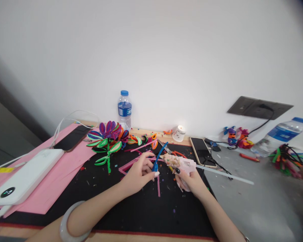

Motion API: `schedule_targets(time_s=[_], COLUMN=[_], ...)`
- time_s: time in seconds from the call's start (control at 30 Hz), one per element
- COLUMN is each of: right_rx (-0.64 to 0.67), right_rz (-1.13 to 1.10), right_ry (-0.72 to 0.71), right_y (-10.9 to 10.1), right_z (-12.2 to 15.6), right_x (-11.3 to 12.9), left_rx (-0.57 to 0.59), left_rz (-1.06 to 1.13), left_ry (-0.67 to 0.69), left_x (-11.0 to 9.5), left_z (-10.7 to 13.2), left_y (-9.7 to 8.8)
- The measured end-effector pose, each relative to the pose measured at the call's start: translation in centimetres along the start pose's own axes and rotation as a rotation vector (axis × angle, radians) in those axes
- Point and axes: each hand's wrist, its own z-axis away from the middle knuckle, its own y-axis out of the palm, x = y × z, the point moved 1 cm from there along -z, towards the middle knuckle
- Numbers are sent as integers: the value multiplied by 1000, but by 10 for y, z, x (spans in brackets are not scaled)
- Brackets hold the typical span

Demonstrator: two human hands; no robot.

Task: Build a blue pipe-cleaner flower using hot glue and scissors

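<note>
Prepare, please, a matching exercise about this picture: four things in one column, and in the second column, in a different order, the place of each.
Things:
1. glue gun
2. power bank
3. blue piece
4. cup

Places:
A. by the wall
B. in the left hand
C. in the right hand
D. on the pink sheet

Pairs: 1-C, 2-D, 3-B, 4-A

Craft workspace — glue gun point(188, 164), pipe-cleaner flowers point(112, 131), black mat point(154, 216) strewn with coloured scraps point(174, 211)
</note>
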Motion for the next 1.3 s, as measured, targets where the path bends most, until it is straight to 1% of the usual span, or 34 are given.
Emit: schedule_targets(time_s=[0.2,0.3,0.6,0.8,1.3], right_rx=[20,9,29,43,65], right_rz=[4,12,58,9,24], right_ry=[4,15,25,18,30], right_y=[1,1,0,1,1], right_z=[0,0,0,1,1], right_x=[1,1,-3,-1,-4], left_rx=[3,6,1,-6,-24], left_rz=[-5,1,-4,10,20], left_ry=[2,2,6,2,3], left_x=[0,1,2,3,0], left_z=[0,0,0,0,-1], left_y=[0,0,-1,0,-1])
